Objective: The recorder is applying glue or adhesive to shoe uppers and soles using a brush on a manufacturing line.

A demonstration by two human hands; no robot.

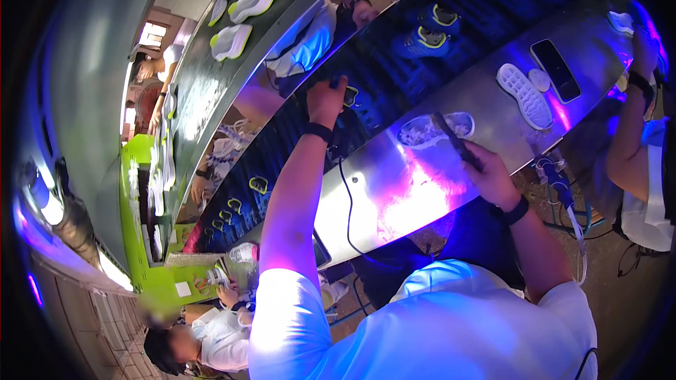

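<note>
My left hand (327, 103) reaches over the conveyor, fingers curled at a dark blue shoe (350, 97) with a yellow-green collar edge. Much of that shoe is hidden by the hand and the dark light. Over the metal bench, my right hand (491, 177) is closed round a long dark stick-like tool (458, 138). The tool's far end crosses a white shoe sole (417, 132), which lies with its mottled inner face up. Whether the tool touches the sole, I cannot tell. Both wrists carry dark bands.
Several dark shoes (426, 42) lie along the conveyor. A white sole (524, 96) and a phone (556, 70) are on the metal bench (493, 127), right. A black cable (349, 200) crosses it. A co-worker's arm (629, 134) is at right; white soles (232, 41) lie across the conveyor.
</note>
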